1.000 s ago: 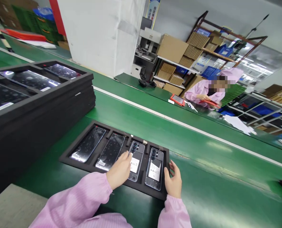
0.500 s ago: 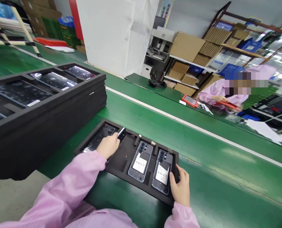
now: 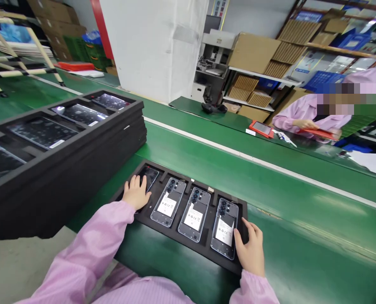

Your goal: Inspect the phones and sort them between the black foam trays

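A black foam tray (image 3: 162, 231) lies on the green bench before me, with phones in its slots. Three phones, the left one (image 3: 168, 202), the middle one (image 3: 194, 214) and the right one (image 3: 225, 228), lie back side up, showing camera rings and white labels. In the far-left slot a dark phone (image 3: 150, 174) lies screen up, partly covered by my left hand (image 3: 135, 195). That hand is open, its fingers spread over the phone. At the tray's right end, my right hand (image 3: 250, 249) grips the rim, thumb on the inner side close to the right phone.
To the left rises a tall stack of black foam trays (image 3: 112, 147), phones in the top one. Across the bench a co-worker (image 3: 305, 112) in pink holds a red item. A red-framed device (image 3: 261, 128) lies nearby. A white pillar (image 3: 153, 50) stands behind.
The phone that was tilted up in my left hand now lies back side up in the second slot. My left hand has moved left onto the screen-up phone. The right hand stays at the rim.
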`<state>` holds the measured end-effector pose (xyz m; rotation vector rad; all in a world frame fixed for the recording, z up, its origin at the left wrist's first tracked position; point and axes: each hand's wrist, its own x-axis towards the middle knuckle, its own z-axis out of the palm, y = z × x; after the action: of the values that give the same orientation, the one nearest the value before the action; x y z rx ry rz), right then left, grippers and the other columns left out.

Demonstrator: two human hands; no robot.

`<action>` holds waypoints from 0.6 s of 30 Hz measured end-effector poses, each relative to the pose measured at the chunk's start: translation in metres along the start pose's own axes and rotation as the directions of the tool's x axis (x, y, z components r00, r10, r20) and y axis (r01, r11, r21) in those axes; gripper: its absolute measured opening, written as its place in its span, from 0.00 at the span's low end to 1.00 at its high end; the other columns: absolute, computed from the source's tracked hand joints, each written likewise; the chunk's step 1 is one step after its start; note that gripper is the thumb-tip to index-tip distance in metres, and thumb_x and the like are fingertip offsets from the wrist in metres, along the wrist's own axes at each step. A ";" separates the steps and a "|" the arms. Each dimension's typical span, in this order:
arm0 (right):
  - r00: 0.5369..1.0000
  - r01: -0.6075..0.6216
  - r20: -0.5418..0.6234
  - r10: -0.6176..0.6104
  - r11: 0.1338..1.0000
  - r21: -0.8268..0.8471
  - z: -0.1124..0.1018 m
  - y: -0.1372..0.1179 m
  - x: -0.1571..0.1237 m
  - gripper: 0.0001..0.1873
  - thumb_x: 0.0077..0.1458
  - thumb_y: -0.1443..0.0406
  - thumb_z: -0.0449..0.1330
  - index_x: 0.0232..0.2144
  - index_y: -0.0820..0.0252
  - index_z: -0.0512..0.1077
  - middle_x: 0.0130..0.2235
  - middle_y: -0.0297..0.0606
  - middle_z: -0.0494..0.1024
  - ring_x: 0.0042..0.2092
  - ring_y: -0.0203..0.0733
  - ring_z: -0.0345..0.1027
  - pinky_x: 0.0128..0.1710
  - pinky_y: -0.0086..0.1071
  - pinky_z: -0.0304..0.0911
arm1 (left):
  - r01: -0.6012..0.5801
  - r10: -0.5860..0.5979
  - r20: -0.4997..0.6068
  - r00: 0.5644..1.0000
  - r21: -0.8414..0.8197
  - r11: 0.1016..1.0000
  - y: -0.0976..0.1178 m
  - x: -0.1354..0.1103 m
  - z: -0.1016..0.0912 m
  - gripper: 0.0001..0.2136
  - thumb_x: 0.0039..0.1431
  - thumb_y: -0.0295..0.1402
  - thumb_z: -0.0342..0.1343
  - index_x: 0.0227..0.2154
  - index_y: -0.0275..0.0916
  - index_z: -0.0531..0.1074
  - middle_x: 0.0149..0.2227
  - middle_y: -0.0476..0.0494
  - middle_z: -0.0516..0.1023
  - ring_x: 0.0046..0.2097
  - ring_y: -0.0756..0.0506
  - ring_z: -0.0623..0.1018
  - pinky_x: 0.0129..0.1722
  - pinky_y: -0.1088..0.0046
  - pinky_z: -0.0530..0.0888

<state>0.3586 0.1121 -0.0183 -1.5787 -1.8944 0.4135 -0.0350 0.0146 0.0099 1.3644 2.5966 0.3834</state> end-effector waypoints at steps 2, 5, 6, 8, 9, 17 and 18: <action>1.000 0.001 0.007 0.000 1.000 -0.007 0.000 -0.001 0.001 0.30 0.53 0.48 0.53 0.52 0.59 0.70 0.51 0.47 0.65 0.55 0.55 0.62 0.57 0.49 0.59 | -0.006 0.006 0.026 1.000 0.004 1.000 -0.004 0.004 0.002 0.29 0.58 0.31 0.53 0.61 0.23 0.59 0.63 0.17 0.59 0.67 0.26 0.55 0.63 0.43 0.53; 1.000 -0.004 0.007 0.005 1.000 -0.010 -0.001 -0.001 0.002 0.31 0.52 0.47 0.53 0.52 0.60 0.70 0.51 0.48 0.65 0.55 0.56 0.63 0.56 0.50 0.59 | -0.012 0.012 0.017 1.000 -0.009 1.000 -0.006 0.007 0.001 0.25 0.61 0.27 0.45 0.61 0.25 0.59 0.60 0.18 0.64 0.64 0.29 0.63 0.61 0.50 0.61; 1.000 -0.010 0.006 0.010 1.000 -0.010 -0.001 -0.001 0.002 0.32 0.52 0.47 0.53 0.52 0.60 0.70 0.51 0.48 0.65 0.55 0.56 0.63 0.56 0.50 0.59 | -0.004 0.004 0.013 1.000 -0.020 1.000 -0.009 0.009 -0.002 0.24 0.62 0.26 0.41 0.61 0.25 0.58 0.57 0.18 0.68 0.60 0.29 0.68 0.57 0.51 0.65; 1.000 -0.020 0.008 0.020 1.000 -0.008 -0.001 -0.001 0.002 0.32 0.52 0.47 0.53 0.52 0.60 0.70 0.51 0.48 0.65 0.56 0.57 0.63 0.56 0.51 0.59 | 0.011 -0.010 0.017 1.000 -0.056 0.998 -0.019 0.012 -0.012 0.24 0.64 0.27 0.36 0.61 0.27 0.58 0.48 0.22 0.75 0.50 0.31 0.77 0.49 0.54 0.72; 1.000 -0.024 0.009 0.024 1.000 -0.007 0.000 -0.001 0.003 0.33 0.52 0.47 0.52 0.52 0.60 0.70 0.51 0.48 0.65 0.56 0.57 0.63 0.56 0.51 0.59 | 0.008 -0.006 0.025 1.000 -0.081 0.997 -0.025 0.014 -0.018 0.23 0.65 0.28 0.35 0.60 0.29 0.60 0.44 0.27 0.78 0.46 0.33 0.79 0.46 0.57 0.74; 0.988 -0.151 0.025 0.152 0.988 -0.013 -0.005 -0.008 0.004 0.44 0.49 0.44 0.53 0.62 0.64 0.60 0.55 0.54 0.65 0.52 0.59 0.67 0.53 0.52 0.62 | -0.011 -0.009 -0.130 0.992 -0.154 0.988 -0.040 0.008 -0.022 0.24 0.65 0.30 0.39 0.64 0.36 0.57 0.65 0.33 0.58 0.67 0.39 0.57 0.66 0.59 0.55; 0.977 -0.209 0.034 0.210 0.978 -0.025 -0.006 -0.010 0.004 0.47 0.48 0.44 0.54 0.63 0.65 0.57 0.55 0.55 0.66 0.50 0.60 0.69 0.51 0.52 0.63 | 0.014 -0.035 -0.136 0.990 -0.151 0.988 -0.039 0.007 -0.019 0.25 0.65 0.32 0.40 0.64 0.37 0.56 0.66 0.33 0.55 0.68 0.36 0.55 0.66 0.56 0.54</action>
<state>0.3550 0.1131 -0.0068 -1.8043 -1.7704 0.5169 -0.0751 -0.0037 0.0158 1.2975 2.6281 0.6776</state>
